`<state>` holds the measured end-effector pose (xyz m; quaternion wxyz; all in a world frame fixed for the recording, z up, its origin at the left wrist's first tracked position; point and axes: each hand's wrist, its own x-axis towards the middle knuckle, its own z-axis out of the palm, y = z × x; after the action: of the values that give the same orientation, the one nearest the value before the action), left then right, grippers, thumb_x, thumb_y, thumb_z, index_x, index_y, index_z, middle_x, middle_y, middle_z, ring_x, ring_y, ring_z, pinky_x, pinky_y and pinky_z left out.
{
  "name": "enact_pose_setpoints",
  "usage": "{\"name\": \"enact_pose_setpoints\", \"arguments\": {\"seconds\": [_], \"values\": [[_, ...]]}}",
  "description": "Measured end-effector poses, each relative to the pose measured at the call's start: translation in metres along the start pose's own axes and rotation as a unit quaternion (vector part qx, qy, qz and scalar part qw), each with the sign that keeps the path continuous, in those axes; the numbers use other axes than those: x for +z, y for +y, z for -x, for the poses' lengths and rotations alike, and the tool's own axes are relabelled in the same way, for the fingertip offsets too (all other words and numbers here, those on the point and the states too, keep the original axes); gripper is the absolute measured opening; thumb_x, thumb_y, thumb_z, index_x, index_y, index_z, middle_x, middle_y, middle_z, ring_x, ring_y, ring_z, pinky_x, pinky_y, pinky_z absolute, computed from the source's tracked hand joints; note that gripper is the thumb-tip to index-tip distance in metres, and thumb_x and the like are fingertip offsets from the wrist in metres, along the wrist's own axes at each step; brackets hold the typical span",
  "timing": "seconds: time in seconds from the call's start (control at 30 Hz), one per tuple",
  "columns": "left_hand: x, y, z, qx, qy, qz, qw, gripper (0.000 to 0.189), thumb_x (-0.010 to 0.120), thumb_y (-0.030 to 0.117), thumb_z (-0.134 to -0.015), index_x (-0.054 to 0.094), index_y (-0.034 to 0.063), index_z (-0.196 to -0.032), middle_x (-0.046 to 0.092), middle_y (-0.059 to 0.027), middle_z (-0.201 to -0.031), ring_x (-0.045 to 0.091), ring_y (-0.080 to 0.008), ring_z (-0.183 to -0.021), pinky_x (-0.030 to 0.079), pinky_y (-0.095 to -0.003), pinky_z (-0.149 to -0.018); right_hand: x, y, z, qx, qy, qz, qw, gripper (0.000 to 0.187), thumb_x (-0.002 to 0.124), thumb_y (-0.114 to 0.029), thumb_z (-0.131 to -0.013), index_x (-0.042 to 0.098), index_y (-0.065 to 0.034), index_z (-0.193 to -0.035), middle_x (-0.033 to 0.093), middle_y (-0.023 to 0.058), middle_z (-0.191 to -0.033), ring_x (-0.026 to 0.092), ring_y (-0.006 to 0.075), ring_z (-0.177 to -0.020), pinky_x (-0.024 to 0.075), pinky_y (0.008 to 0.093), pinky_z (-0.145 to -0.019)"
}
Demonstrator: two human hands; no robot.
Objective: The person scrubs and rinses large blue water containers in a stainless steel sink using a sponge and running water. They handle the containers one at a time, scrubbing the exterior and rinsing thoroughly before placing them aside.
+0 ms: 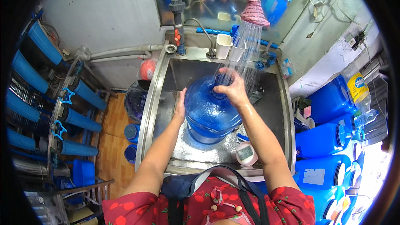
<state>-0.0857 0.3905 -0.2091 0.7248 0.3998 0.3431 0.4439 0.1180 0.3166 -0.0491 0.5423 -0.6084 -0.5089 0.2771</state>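
Note:
A large blue translucent water jug [206,115] stands upright in the stainless steel sink [175,156]. My right hand [232,89] grips its neck [220,82] from the right, thumb and fingers spread around it. Flat and upright, my left hand [180,107] lies along the jug's left side; whether its palm presses on the wall cannot be made out. Water streams [247,47] from a shower head wrapped in pink printed tape [254,12], falling just behind and right of the neck and onto my right hand's area. The jug's far side is hidden.
White plastic containers [223,46] stand on the sink's back ledge beside blue caps [259,65]. A tub with a scouring pad [245,153] sits at the sink's front right. Blue jerrycans [322,137] crowd the right; blue filter housings [79,122] line the left. A red-handled valve [177,37] is behind.

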Motion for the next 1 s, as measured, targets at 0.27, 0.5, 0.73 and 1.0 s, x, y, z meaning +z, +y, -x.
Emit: {"name": "enact_pose_setpoints", "arguments": {"seconds": [0.27,0.5,0.73,1.0], "values": [[-0.027,-0.029,0.036,-0.296,-0.056,0.223,0.927,0.063,0.053,0.048,-0.095,0.043,0.0061,-0.141,0.045,-0.0159,-0.144,0.043,-0.0309,-0.132,0.034,-0.0418,-0.111,-0.044,-0.081,-0.036,-0.028,-0.1,-0.335,0.937,0.068,0.077,-0.001,-0.06,0.051,0.0027,-0.123,0.065,0.0178,-0.108,0.067,0.0294,-0.094,0.0542,0.0415,-0.086],[-0.038,-0.008,0.048,-0.255,-0.024,0.204,0.945,0.063,0.057,0.048,-0.092,0.047,0.0059,-0.138,0.051,-0.0148,-0.139,0.05,-0.0304,-0.127,0.039,-0.0434,-0.108,-0.096,-0.039,-0.051,-0.099,0.171,-0.051,0.979,0.038,0.078,-0.018,-0.075,0.071,-0.0027,-0.109,0.069,0.0057,-0.102,0.064,0.0157,-0.09,0.0492,0.0294,-0.087],[-0.032,0.078,0.018,-0.003,-0.039,-0.026,0.999,0.066,0.082,0.017,-0.071,0.052,0.0051,-0.129,0.062,-0.011,-0.118,0.06,-0.0216,-0.108,0.047,-0.0365,-0.096,-0.169,0.104,0.0,0.062,0.387,0.146,0.908,0.039,0.059,-0.038,-0.091,0.069,-0.0138,-0.119,0.068,0.0183,-0.113,0.064,0.0275,-0.107,0.046,0.036,-0.094],[0.092,0.186,0.031,0.273,-0.159,-0.375,0.872,0.101,0.091,0.015,-0.053,0.043,-0.0007,-0.141,0.057,-0.0137,-0.13,0.053,-0.0227,-0.122,0.038,-0.034,-0.107,-0.164,0.352,0.096,0.346,0.357,-0.155,0.854,0.056,0.052,-0.052,-0.091,0.065,-0.0054,-0.121,0.065,0.0171,-0.121,0.059,0.03,-0.116,0.0454,0.0424,-0.098]]}}
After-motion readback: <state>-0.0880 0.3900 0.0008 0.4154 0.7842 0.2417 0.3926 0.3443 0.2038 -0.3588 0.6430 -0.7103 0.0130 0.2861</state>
